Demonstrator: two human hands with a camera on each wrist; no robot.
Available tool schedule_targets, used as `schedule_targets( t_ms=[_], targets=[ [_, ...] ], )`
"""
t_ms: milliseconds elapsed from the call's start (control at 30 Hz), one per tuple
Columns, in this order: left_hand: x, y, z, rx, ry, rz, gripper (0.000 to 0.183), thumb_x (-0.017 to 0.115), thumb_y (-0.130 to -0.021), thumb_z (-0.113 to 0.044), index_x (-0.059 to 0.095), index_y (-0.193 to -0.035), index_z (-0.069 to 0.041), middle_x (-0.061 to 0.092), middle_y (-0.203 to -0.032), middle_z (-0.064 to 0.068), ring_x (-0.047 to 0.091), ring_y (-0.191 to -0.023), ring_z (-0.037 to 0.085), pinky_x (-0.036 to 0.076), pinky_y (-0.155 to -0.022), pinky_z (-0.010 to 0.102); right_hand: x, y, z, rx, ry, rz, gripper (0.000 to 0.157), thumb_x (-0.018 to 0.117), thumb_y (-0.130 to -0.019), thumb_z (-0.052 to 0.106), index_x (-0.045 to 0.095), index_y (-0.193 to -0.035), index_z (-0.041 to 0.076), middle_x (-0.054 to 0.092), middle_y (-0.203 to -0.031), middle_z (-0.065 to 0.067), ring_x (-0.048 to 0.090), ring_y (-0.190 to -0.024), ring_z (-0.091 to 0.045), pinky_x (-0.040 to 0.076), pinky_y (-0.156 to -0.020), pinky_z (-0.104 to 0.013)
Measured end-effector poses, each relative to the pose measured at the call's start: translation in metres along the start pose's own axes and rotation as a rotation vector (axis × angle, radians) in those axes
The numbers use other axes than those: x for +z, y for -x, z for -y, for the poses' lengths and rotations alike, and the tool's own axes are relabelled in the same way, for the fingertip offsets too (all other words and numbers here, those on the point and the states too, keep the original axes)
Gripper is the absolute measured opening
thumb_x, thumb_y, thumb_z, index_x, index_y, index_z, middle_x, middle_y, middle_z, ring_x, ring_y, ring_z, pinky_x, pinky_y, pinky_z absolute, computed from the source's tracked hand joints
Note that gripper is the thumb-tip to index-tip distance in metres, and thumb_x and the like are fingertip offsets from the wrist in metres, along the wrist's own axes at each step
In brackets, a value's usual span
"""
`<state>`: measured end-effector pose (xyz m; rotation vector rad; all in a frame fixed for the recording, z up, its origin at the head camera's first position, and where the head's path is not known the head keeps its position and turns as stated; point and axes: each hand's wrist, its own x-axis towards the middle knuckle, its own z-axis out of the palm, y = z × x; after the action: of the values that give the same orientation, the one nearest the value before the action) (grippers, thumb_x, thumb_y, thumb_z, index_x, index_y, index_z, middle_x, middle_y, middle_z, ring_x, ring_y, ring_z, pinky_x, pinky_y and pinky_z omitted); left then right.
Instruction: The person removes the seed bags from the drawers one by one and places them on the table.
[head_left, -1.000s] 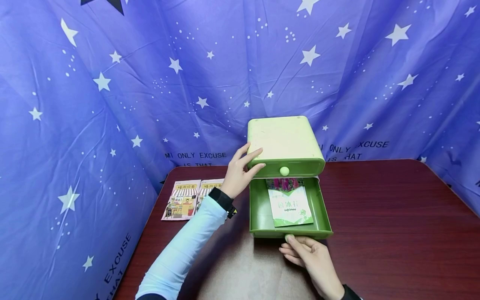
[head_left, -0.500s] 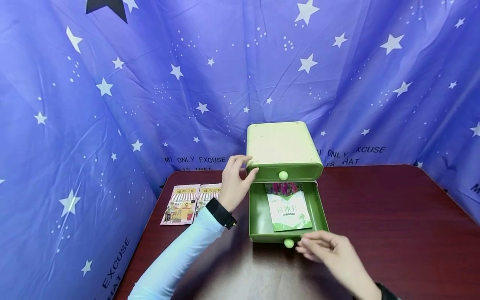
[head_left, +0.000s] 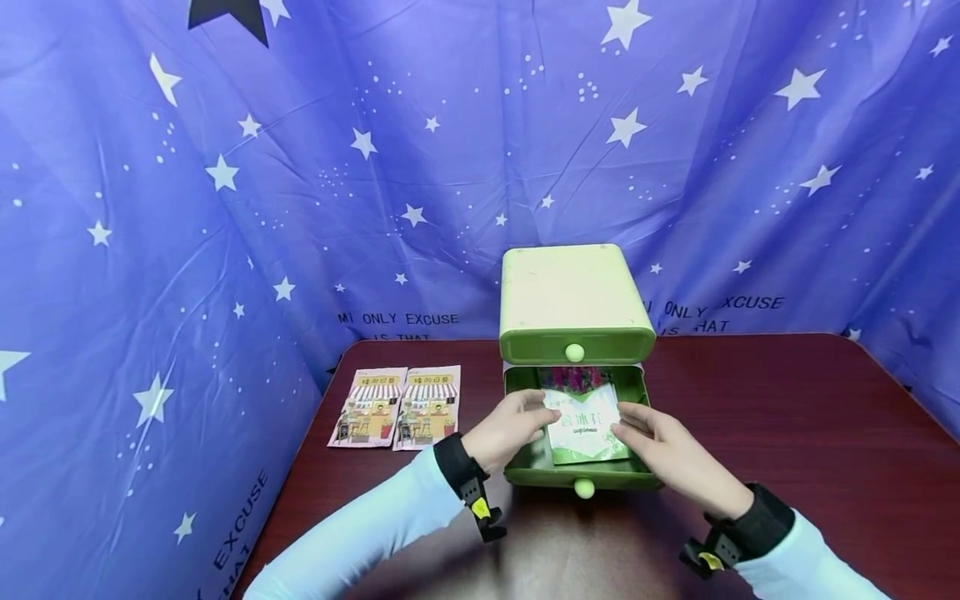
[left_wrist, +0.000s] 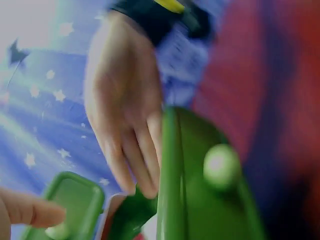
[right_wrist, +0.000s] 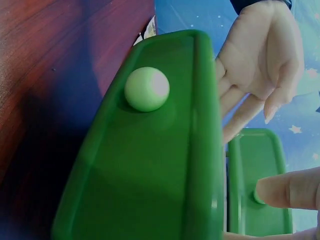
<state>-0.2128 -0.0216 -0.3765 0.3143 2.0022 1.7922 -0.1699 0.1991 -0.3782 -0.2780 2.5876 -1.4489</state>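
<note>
A white and green seed packet [head_left: 588, 442] with pink flowers lies in the pulled-out lower drawer [head_left: 540, 477] of a small green drawer box [head_left: 573, 287]. In the head view my left hand [head_left: 506, 429] is over the drawer, fingertips and thumb at the packet's left edge. Opposite it, my right hand [head_left: 678, 458] reaches to the packet's right edge. The wrist views show mostly straight fingers entering the drawer; its front wall hides the fingertips. Whether they touch the packet I cannot tell. The drawer's round knob [head_left: 584, 488] is untouched.
Two pink packets [head_left: 367, 408] with a shopfront picture lie side by side on the dark red table [head_left: 787, 433], left of the box. The upper drawer, with its own knob [head_left: 574, 353], is closed. A blue star-patterned curtain [head_left: 450, 167] hangs behind the table.
My right hand has let go of the lower drawer's knob and moved up over the drawer. My left hand has come off the box's upper left corner and down to the packet.
</note>
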Motion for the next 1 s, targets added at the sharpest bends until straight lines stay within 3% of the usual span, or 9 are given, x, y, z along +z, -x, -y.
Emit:
schedule_targets(
  t_ms=[100, 167, 333, 767, 1000],
  targets=[
    [0.002, -0.007, 0.004, -0.117, 0.236, 0.013, 0.062, 0.049, -0.092, -0.004, 0.015, -0.140, 0.014, 0.017, -0.146, 0.030, 0.021, -0.134, 0.041, 0.025, -0.108, 0.047, 0.003, -0.005, -0.003, 0.019, 0.008, 0.024, 0.065, 0.046, -0.098, 0.030, 0.023, -0.138, -0.015, 0.030, -0.138, -0.036, 0.034, -0.126, -0.045, 0.037, -0.097, -0.053],
    [0.001, -0.010, 0.005, -0.152, 0.270, 0.002, 0.063, 0.048, -0.092, -0.003, 0.012, -0.141, 0.013, 0.015, -0.146, 0.030, 0.016, -0.135, 0.042, 0.024, -0.108, 0.047, 0.004, -0.007, -0.004, 0.022, 0.017, 0.030, 0.065, 0.046, -0.098, 0.029, 0.021, -0.138, -0.016, 0.028, -0.138, -0.037, 0.032, -0.127, -0.046, 0.035, -0.097, -0.055],
    [0.000, -0.016, 0.007, -0.194, 0.300, -0.026, 0.064, 0.049, -0.091, -0.004, 0.012, -0.142, 0.012, 0.019, -0.145, 0.030, 0.017, -0.134, 0.044, 0.027, -0.107, 0.045, 0.003, -0.014, -0.006, 0.029, 0.036, 0.050, 0.064, 0.045, -0.098, 0.027, 0.020, -0.138, -0.017, 0.024, -0.140, -0.037, 0.028, -0.127, -0.048, 0.033, -0.098, -0.057],
    [0.004, -0.021, 0.006, -0.180, 0.333, -0.018, 0.059, 0.046, -0.091, 0.000, 0.015, -0.140, 0.015, 0.022, -0.143, 0.030, 0.021, -0.133, 0.041, 0.025, -0.108, 0.045, 0.001, -0.020, -0.010, -0.006, 0.030, 0.062, 0.064, 0.045, -0.099, 0.025, 0.019, -0.136, -0.021, 0.024, -0.138, -0.040, 0.031, -0.125, -0.049, 0.033, -0.098, -0.056],
    [0.001, -0.019, 0.005, -0.162, 0.327, -0.033, 0.055, 0.046, -0.092, 0.001, 0.020, -0.137, 0.016, 0.025, -0.141, 0.031, 0.024, -0.132, 0.042, 0.029, -0.106, 0.043, 0.000, -0.020, -0.012, -0.011, 0.097, 0.020, 0.058, 0.046, -0.098, 0.025, 0.030, -0.133, -0.019, 0.035, -0.135, -0.036, 0.041, -0.121, -0.045, 0.039, -0.095, -0.053]
  ],
)
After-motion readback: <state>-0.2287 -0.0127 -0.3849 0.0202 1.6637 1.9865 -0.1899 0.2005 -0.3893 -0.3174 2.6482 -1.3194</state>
